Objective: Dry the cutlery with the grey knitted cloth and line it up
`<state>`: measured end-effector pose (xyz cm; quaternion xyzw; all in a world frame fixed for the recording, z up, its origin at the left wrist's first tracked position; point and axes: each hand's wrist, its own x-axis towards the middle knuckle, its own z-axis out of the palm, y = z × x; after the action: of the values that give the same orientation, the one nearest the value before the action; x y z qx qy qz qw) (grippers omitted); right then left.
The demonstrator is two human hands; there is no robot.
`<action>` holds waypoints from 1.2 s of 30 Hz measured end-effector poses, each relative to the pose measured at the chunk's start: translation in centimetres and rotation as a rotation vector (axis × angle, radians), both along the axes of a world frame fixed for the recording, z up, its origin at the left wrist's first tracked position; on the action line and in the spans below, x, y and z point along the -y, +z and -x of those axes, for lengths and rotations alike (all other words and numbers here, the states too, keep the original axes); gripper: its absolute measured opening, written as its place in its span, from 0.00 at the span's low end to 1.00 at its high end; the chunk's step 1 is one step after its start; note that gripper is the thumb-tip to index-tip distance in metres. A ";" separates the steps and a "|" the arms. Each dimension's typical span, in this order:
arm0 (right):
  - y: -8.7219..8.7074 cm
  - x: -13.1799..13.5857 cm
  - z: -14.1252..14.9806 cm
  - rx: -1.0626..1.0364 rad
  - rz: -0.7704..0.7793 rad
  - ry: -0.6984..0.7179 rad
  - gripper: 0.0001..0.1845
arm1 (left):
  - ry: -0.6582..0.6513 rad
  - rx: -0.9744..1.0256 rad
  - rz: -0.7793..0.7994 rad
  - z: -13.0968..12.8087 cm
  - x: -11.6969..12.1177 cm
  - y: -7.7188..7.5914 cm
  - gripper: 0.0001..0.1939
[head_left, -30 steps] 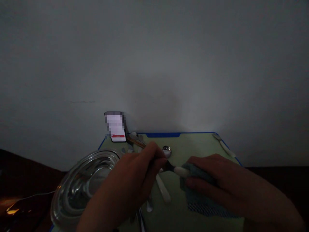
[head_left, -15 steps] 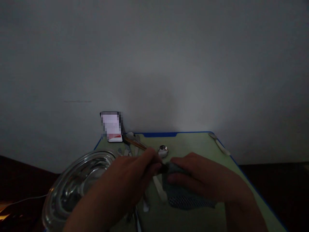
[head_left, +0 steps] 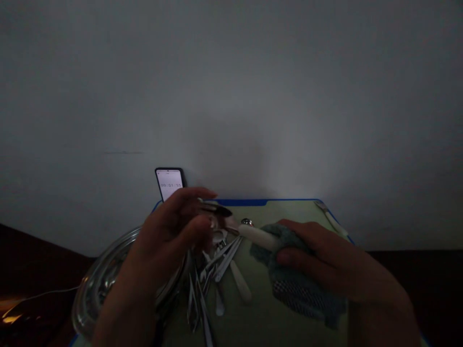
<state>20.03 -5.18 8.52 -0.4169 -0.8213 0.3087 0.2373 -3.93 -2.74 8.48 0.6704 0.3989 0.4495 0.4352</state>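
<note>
My right hand is closed around a grey-green cloth with a checked patch. From the cloth a white-handled piece of cutlery sticks out to the left; its metal end is blurred, so I cannot tell its kind. My left hand is beside that metal end, thumb and fingers apart and curved. Below and between the hands lies a heap of metal cutlery, with a white handle at its right side.
A large shiny metal bowl stands at the left, partly behind my left arm. A phone showing a timer leans on the wall. A white-handled fork lies at the right of the blue-edged table. A small shiny round object lies at the back.
My left hand has moved up and left and its fingers have parted. The right hand with the cloth has shifted right, and the white handle now shows.
</note>
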 end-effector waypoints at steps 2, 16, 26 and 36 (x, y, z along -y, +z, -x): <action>-0.3 -0.2 0.4 -0.056 -0.030 -0.032 0.15 | -0.084 0.121 0.088 -0.4 0.0 -0.4 0.16; -1.5 -1.5 1.8 -0.137 -0.026 -0.229 0.19 | -0.187 0.575 0.196 -3.3 -2.4 -3.2 0.09; -4.2 -3.9 0.5 -0.852 0.350 -0.414 0.25 | -0.321 -0.057 0.161 0.3 -0.9 -0.7 0.12; -3.2 -2.5 0.9 -0.795 0.458 -0.158 0.22 | -0.347 -0.399 0.088 0.9 -0.9 -0.5 0.16</action>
<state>19.14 -2.67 5.30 -0.3694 -0.5429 0.5990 0.4582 -4.85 -1.80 8.02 0.7846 0.3748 0.2094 0.4472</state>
